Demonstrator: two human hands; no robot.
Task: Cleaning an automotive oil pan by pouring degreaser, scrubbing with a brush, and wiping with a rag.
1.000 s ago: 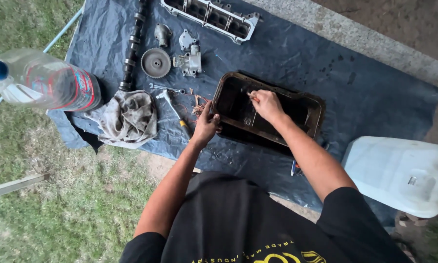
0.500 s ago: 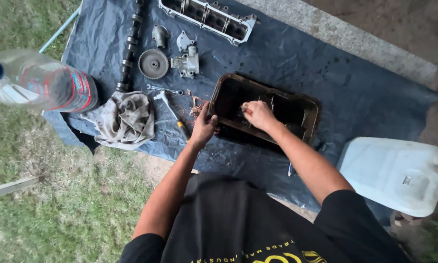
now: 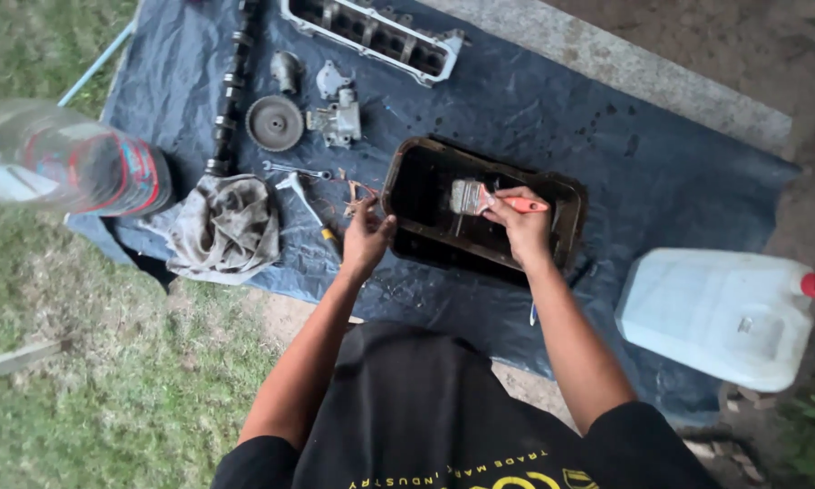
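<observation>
**Brush at work in a grimy oil pan**

Nearest me, the person's two bare arms reach out over a blue tarp (image 3: 607,118). The right hand (image 3: 522,226) is closed around the orange handle of a paintbrush (image 3: 489,199), its bristles down inside the dark oil pan (image 3: 425,186). The left hand (image 3: 366,237) grips the pan's near-left rim, fingers curled onto it. A white jerrycan (image 3: 715,312) lies to the right, a dirty rag (image 3: 226,226) and a plastic bottle (image 3: 81,167) to the left. Farther off lie wrenches (image 3: 294,172), a toothed pulley (image 3: 274,123), a camshaft (image 3: 231,81) and a long cast engine part (image 3: 371,36).
</observation>
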